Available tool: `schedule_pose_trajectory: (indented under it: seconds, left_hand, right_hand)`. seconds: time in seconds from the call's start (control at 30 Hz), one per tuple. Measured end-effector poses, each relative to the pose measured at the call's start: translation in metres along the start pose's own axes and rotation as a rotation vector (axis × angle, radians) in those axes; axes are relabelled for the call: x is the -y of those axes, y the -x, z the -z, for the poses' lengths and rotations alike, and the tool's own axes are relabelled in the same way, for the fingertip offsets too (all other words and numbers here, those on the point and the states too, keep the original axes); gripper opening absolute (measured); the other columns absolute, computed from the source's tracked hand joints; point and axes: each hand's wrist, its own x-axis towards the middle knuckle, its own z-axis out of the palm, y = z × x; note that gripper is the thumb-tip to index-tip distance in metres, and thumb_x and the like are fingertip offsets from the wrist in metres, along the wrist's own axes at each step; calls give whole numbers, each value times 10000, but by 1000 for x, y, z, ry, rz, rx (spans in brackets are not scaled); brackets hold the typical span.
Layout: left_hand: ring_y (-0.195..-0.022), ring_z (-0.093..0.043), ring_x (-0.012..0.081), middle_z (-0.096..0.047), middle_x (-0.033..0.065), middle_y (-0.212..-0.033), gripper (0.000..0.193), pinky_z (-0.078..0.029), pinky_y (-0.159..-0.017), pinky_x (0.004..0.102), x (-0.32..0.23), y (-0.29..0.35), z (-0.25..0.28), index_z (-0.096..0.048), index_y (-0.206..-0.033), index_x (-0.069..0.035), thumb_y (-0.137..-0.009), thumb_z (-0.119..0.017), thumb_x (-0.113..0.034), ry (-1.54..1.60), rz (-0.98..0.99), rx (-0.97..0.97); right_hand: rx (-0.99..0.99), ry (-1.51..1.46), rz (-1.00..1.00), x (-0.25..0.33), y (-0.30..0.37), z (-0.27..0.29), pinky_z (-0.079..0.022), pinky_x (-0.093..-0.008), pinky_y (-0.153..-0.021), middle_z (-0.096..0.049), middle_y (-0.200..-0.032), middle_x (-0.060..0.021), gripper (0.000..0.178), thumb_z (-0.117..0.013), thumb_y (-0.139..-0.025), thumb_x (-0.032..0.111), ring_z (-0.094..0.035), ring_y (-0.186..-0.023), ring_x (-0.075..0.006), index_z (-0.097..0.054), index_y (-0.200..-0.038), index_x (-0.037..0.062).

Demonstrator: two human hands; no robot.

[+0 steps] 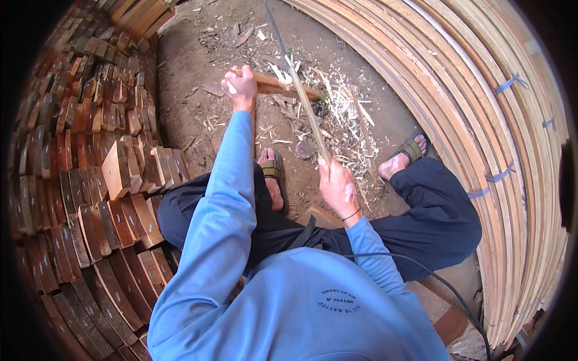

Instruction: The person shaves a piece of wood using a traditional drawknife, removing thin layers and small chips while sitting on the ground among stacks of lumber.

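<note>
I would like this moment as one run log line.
left hand: holds wooden piece; right hand: holds long stick; ground: wood shavings

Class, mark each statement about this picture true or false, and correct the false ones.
1. The right hand grips a long, thin wooden stick. True.
2. The left hand is open and empty. False: the left hand is closed on a brown piece of wood.
3. Pale shavings litter the ground. True.
4. Both feet are bare. False: both wear sandals.
5. The sleeves are blue. True.
</note>
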Motion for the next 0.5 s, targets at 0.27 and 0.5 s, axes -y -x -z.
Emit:
schedule_pose_trajectory:
  seconds: [0.27, 0.5]
  left_hand:
    - [-843, -658, 502, -656, 341, -831, 390, -496, -823, 532, -10, -1, 0, -673, -782, 72, -823, -559, -299, 32, -15, 15]
    - [-774, -665, 480, -648, 317, -754, 391, -500, -779, 509, -10, 1, -6, -670, -764, 77, -828, -545, -288, 16, -116, -19]
  right_hand:
    - [211, 159, -140, -53, -1, -26, -491, -568, -787, -630, -800, -342, 450, -492, -1014, 304, -626, -825, -517, -623, -822, -82]
    - [183, 111, -128, -58, 7, -26, -475, -442, -498, -613, -660, -183, 391, -455, -1041, 278, -619, -533, -306, -590, -819, -14]
